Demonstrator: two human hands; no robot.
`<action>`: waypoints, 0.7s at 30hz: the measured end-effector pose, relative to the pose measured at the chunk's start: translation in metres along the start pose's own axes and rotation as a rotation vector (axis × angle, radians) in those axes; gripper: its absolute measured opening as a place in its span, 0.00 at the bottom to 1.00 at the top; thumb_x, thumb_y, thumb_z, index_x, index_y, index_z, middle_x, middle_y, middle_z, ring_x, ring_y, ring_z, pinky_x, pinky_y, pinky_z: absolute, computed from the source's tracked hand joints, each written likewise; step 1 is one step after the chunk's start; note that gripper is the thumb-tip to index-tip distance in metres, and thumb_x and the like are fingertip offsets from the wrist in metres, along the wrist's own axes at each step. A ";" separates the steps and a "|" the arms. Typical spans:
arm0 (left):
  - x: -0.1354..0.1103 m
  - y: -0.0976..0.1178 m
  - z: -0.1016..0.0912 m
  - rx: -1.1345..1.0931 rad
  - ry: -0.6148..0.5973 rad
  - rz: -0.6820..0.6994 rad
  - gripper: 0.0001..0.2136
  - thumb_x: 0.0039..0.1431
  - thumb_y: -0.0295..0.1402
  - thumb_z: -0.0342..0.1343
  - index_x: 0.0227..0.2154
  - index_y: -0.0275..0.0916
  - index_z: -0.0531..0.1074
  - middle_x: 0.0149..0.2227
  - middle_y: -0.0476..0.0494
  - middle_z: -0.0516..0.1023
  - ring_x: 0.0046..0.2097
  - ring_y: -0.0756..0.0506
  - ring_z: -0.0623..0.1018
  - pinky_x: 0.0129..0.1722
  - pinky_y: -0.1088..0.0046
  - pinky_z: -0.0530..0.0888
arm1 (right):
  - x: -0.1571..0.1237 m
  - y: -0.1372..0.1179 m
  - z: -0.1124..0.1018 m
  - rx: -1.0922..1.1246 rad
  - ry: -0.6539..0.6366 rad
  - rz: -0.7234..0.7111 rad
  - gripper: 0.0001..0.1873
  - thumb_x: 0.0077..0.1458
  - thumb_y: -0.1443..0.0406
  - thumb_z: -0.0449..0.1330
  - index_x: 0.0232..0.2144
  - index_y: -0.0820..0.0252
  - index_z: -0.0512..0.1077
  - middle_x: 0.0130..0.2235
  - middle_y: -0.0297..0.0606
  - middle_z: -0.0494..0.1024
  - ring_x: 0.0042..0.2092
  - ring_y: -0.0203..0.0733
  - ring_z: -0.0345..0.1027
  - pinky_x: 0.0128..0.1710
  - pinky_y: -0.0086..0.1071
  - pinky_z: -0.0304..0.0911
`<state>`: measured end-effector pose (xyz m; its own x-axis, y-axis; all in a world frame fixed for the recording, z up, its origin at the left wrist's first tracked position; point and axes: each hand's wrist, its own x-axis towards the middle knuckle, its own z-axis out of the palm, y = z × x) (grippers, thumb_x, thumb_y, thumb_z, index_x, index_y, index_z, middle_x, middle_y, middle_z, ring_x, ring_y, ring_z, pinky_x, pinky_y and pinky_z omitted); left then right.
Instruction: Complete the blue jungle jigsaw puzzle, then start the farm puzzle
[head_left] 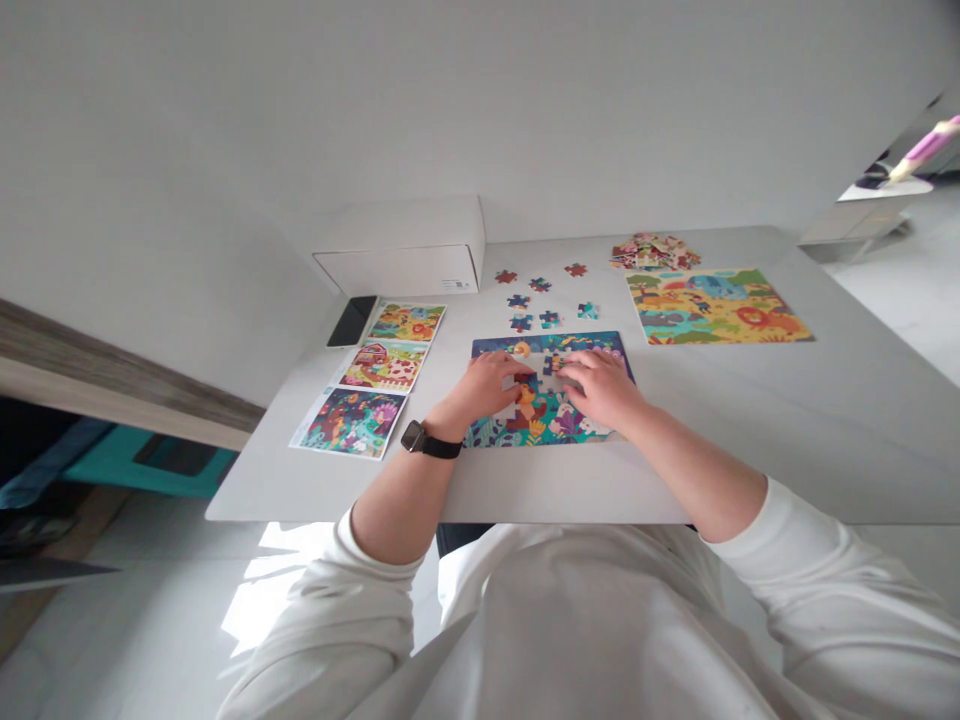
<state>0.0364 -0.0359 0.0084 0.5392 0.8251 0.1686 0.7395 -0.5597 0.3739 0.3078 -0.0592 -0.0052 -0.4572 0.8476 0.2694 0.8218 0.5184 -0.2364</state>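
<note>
A partly filled jigsaw puzzle (536, 432) with a dark blue border and a forest picture lies before me, pale board showing through its middle. My left hand (489, 384), a black watch (431, 440) on its wrist, rests over the puzzle's left side. Its fingers stretch toward the middle, beside a dark piece above the orange animal. From the right, my right hand (604, 386) reaches in with thumb and fingers around a small blue and orange puzzle piece (552, 365) at the gap. The fingertips partly hide that piece.
Several loose puzzle pieces (540, 285) lie beyond the puzzle. A piece pile (655, 251) and a yellow animal puzzle (716, 307) are at right. Picture cards (382, 366), a phone (352, 321) and a white box (401, 250) stand left, near the wall.
</note>
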 end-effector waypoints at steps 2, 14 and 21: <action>-0.001 -0.001 0.000 0.004 -0.007 -0.010 0.18 0.63 0.31 0.61 0.55 0.47 0.84 0.54 0.40 0.83 0.58 0.36 0.80 0.64 0.55 0.74 | 0.001 -0.003 -0.001 0.048 0.010 -0.041 0.16 0.68 0.65 0.61 0.54 0.55 0.83 0.60 0.47 0.80 0.60 0.56 0.72 0.66 0.52 0.63; 0.000 0.000 -0.001 -0.008 0.022 -0.012 0.19 0.61 0.28 0.64 0.55 0.44 0.82 0.55 0.40 0.85 0.59 0.35 0.81 0.65 0.52 0.74 | 0.002 -0.017 -0.002 0.171 -0.147 -0.312 0.16 0.66 0.65 0.65 0.54 0.54 0.84 0.57 0.46 0.84 0.59 0.55 0.73 0.64 0.53 0.65; -0.002 -0.008 -0.002 -0.009 0.068 -0.008 0.19 0.64 0.33 0.65 0.57 0.45 0.81 0.56 0.39 0.85 0.58 0.36 0.82 0.63 0.55 0.75 | 0.002 -0.017 -0.007 0.178 -0.069 -0.289 0.14 0.68 0.66 0.63 0.52 0.53 0.85 0.55 0.45 0.85 0.59 0.54 0.72 0.63 0.52 0.65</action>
<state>0.0282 -0.0328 0.0073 0.5043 0.8333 0.2267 0.7403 -0.5523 0.3834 0.2952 -0.0667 0.0059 -0.6891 0.6654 0.2870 0.5857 0.7446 -0.3203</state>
